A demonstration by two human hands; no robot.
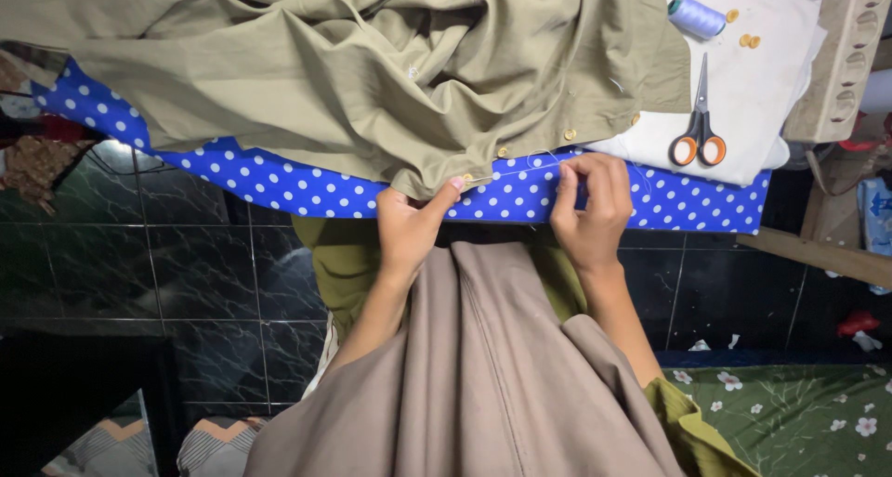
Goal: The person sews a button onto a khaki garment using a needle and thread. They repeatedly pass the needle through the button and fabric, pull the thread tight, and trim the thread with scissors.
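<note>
An olive-khaki shirt (372,68) lies crumpled on a blue cloth with white dots (279,184). Its edge carries small tan buttons (570,134). My left hand (413,222) pinches the shirt's lower edge between thumb and fingers. My right hand (590,203) is closed just to the right, pinching a thin pale thread (530,166) that runs back to the shirt edge. Whether a needle is in the fingers I cannot tell.
Orange-handled scissors (699,138), a pale blue thread spool (697,16) and loose tan buttons (748,40) lie on a white folded cloth (753,87) at the right. A beige object (841,59) stands at the far right. Dark tiled floor (186,273) lies below.
</note>
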